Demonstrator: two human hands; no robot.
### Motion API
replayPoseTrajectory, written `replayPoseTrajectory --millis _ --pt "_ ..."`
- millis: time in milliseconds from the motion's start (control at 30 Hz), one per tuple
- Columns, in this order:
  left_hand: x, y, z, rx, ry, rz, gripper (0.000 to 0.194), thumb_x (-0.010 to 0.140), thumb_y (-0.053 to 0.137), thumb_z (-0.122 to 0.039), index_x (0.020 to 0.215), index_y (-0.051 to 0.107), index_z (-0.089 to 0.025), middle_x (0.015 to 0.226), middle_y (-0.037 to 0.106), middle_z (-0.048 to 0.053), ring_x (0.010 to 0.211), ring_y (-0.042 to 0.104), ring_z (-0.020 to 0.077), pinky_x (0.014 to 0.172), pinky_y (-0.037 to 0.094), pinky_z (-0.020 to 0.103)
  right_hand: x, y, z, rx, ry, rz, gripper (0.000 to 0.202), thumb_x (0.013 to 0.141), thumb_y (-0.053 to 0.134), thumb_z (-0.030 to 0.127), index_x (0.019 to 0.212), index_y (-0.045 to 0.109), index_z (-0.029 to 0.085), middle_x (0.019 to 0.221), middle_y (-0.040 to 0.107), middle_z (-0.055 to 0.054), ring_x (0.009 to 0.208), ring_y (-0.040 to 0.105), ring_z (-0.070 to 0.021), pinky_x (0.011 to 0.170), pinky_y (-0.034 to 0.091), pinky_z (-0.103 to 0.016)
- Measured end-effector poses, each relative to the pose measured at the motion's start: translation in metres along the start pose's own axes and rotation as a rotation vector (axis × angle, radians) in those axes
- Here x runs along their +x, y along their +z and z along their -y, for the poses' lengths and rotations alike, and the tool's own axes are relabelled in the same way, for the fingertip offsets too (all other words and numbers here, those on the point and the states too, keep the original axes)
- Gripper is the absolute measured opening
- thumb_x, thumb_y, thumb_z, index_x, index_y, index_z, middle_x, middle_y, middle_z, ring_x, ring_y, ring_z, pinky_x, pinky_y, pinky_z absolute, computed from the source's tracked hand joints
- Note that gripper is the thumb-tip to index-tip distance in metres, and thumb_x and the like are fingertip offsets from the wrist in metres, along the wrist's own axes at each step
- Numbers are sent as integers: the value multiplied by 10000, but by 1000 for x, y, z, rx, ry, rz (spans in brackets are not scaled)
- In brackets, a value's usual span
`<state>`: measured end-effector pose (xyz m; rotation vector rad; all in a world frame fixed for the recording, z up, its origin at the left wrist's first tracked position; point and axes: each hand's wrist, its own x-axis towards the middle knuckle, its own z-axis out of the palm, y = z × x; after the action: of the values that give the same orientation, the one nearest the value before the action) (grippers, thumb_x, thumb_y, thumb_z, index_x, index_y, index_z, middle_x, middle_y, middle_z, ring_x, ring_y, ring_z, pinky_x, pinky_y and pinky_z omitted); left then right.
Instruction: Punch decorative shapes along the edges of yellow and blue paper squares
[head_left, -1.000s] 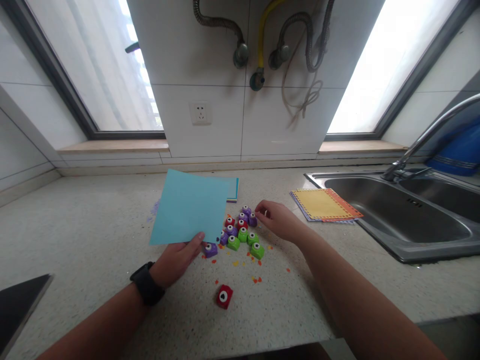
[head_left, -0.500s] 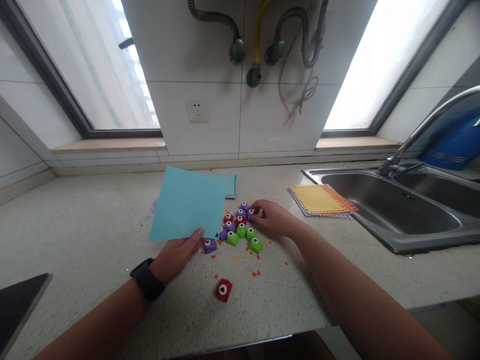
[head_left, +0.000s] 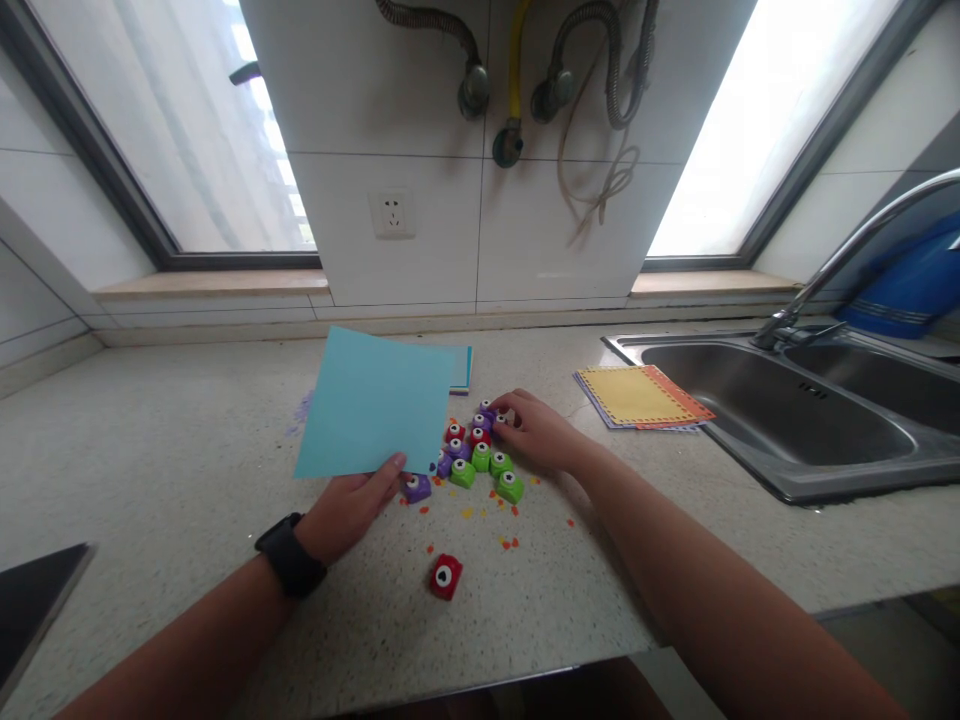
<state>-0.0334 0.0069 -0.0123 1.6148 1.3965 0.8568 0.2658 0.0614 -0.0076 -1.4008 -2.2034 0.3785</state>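
Note:
My left hand pinches the lower edge of a light blue sheet of paper, thumb on top, and holds it tilted over the counter. A small dark heart-shaped spot shows at the sheet's lower right corner. My right hand has its thumb and fingers closed around a purple paper punch at the right of a cluster. In that cluster are more purple punches, red punches and green punches. One purple punch lies beside my left fingertips. A red punch sits apart, nearer me.
Behind the blue sheet lies a stack of coloured paper. Yellow and orange sheets with punched edges rest beside the steel sink. Orange and yellow paper bits are scattered on the counter. A dark panel is at left.
My right hand has shifted slightly left, its fingers closing further around the purple punch. My left hand still holds the blue sheet; the whole view has moved slightly.

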Motion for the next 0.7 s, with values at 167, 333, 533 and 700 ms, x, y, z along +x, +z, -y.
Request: replayPoseTrajectory --millis 167,333,533,700 --pt "1 0 4 2 -23 25 551 801 527 -715 506 409 -265 473 422 -28 498 392 165 499 367 295 2 2 2 -13 -60 22 307 982 572 273 1260 673 192 1144 622 -122 1050 611 -222 956 464 -358" --pt "2 -2 7 15 -11 92 545 884 478 -650 516 368 -263 513 365 -50 519 346 153 552 347 298 7 7 1 -65 -78 61 340 990 580 345 1275 692 197 1127 620 -125 1042 611 -234 969 462 -371" --pt "3 -1 5 1 -8 102 563 915 460 -620 500 329 -263 495 335 -60 504 336 149 564 326 306 7 4 1 -78 -79 40 238 938 672 343 1128 727 210 1120 676 -118 1083 604 -252 983 449 -393" --pt "1 1 3 -26 -37 81 575 908 443 -662 507 326 -265 491 323 -63 491 316 145 539 312 303 6 -4 12 173 34 -123 180 951 639 357 1066 666 222 988 729 -72 914 652 -221 841 487 -388"
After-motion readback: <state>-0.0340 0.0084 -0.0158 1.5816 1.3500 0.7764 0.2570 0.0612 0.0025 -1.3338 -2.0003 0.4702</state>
